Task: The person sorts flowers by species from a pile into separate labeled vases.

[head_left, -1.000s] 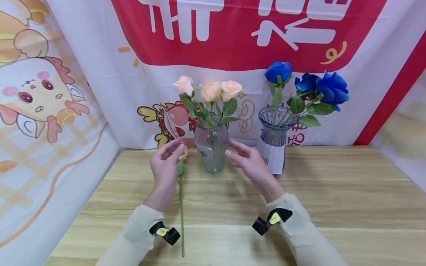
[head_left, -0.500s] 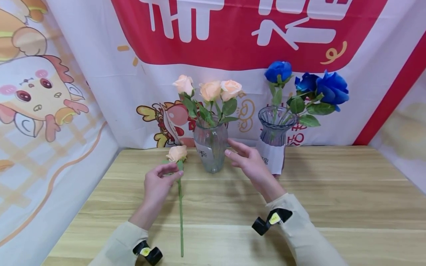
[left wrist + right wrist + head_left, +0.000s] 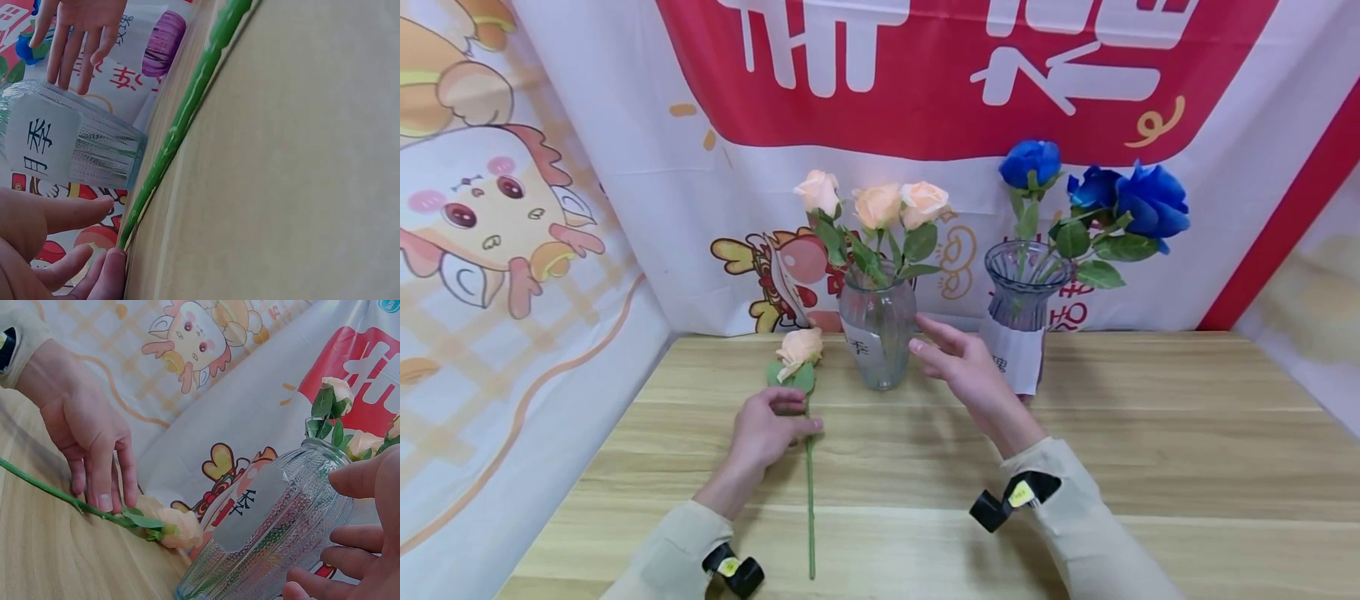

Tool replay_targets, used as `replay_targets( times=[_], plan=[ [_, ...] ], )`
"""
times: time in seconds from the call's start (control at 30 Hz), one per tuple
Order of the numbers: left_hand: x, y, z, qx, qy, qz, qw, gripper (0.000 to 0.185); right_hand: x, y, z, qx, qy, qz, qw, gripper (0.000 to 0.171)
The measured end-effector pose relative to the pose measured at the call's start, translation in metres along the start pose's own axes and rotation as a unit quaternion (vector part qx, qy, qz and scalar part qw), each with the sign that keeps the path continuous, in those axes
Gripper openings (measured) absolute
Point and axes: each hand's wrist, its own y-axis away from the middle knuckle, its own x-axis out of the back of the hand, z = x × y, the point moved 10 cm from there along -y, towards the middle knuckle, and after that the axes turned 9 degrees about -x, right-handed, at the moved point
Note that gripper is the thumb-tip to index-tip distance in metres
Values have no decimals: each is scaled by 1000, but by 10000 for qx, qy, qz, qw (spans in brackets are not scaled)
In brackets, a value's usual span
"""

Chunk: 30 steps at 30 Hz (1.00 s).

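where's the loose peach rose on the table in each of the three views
Head: the loose peach rose lies left of centre, its stem running toward the near edge under the left hand.
Left wrist: only its green stem shows, a diagonal from top centre to lower left.
Right wrist: bloom low at centre, stem trailing left.
Shared landmark: the clear vase with a white label.

A light wooden surface [image 3: 1150, 450] carries a clear glass vase [image 3: 877, 337] of peach roses, a grey vase [image 3: 1017, 321] of blue roses, and one loose peach rose [image 3: 800, 350] lying flat.
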Motion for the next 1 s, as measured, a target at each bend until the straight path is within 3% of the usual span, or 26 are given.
replay_targets(
  times=[0.3, 0.67, 0.83, 1.0],
  plan=[
    [4, -7, 0, -57, -497, 39, 9987, 58, 0, -1, -1, 4, -20, 20, 10000, 61],
    [6, -10, 2, -251, -631, 221, 9974, 50, 1, -2, 0, -28, -31, 28, 10000, 61],
    [6, -10, 1, -214, -338, 279, 9988, 50, 0, -2, 1, -40, -9, 21, 10000, 61],
    [4, -8, -5, 114, 236, 177, 9995, 50, 0, -1, 1, -52, -21, -7, 10000, 61]
  ],
)
